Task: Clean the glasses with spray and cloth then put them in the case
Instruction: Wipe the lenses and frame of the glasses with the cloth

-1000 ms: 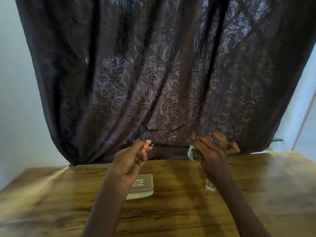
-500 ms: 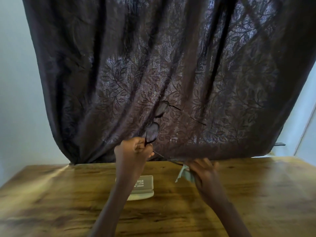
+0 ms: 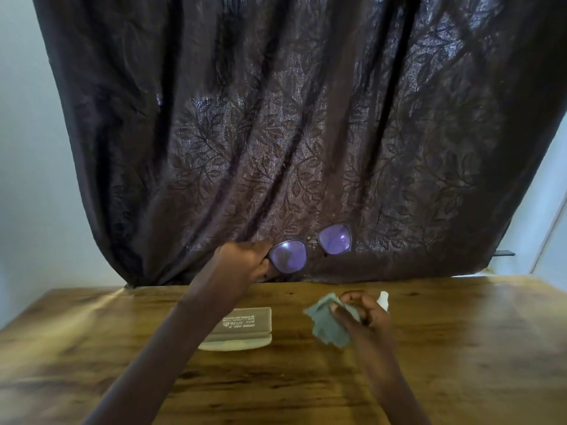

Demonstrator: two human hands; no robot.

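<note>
My left hand (image 3: 245, 262) holds the dark-framed glasses (image 3: 310, 250) by their left end, raised above the far edge of the table, with both purple-tinted lenses facing me. My right hand (image 3: 363, 314) is low over the table and grips a grey-green cloth (image 3: 326, 323). Just behind that hand stands a small white spray bottle (image 3: 384, 299), mostly hidden. The beige glasses case (image 3: 245, 325) lies shut on the table, partly covered by my left forearm.
A wooden table (image 3: 460, 348) fills the lower view. A dark leaf-patterned curtain (image 3: 276, 133) hangs right behind its far edge, with pale walls on both sides.
My left hand has turned the glasses so the lenses face me and swung them to the right. My right hand has let go of the temple and dropped toward the table with the cloth.
</note>
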